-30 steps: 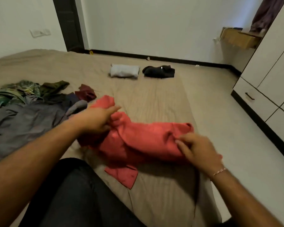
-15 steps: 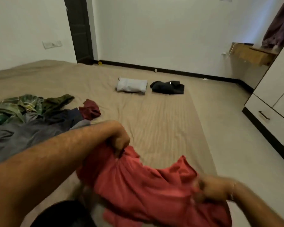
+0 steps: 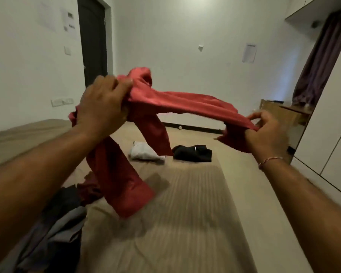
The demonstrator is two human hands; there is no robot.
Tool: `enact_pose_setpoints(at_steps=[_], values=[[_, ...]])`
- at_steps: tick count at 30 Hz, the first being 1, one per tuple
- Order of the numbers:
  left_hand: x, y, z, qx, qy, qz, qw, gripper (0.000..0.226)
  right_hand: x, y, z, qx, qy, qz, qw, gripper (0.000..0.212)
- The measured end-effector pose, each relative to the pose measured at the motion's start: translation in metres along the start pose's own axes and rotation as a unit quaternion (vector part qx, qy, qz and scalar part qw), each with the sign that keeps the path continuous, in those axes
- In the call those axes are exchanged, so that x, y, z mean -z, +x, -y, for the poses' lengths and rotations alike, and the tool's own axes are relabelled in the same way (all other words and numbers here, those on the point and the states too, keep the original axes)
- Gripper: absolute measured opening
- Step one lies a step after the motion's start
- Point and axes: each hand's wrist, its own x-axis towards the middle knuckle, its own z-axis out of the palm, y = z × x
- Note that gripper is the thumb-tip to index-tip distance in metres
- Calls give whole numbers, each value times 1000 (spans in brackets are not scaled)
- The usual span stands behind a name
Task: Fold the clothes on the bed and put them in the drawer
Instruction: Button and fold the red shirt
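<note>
Above the bed (image 3: 185, 223), the red garment (image 3: 185, 104) hangs stretched in the air between both hands, its long parts dangling down toward the mattress without clearly touching it. Bunched cloth is clenched inside the curled fingers of the left hand (image 3: 102, 105), while the right hand (image 3: 266, 133) pinches the opposite edge between thumb and fingers. Beyond it on the bed lie a folded white garment (image 3: 146, 152) and a folded black garment (image 3: 193, 153), just beside each other.
</note>
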Motion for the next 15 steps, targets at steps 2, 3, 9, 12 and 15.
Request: enact_pose_setpoints(at_steps=[2,3,9,12,15], values=[[-4,-66,2,-69,4,60,996,36,7,-49,-24,54,-83,61,993,28],[-7,-105,3,-95,12,111,989,30,10,-77,-40,90,-143,95,981,30],[14,-337,-12,-158,18,452,878,17,47,-275,-112,131,-323,382,856,21],[34,-383,-19,-203,-45,483,851,24,73,-341,-116,116,-341,467,808,33],[48,-379,-16,-219,-113,454,856,20,101,-374,-112,125,-386,510,758,33]])
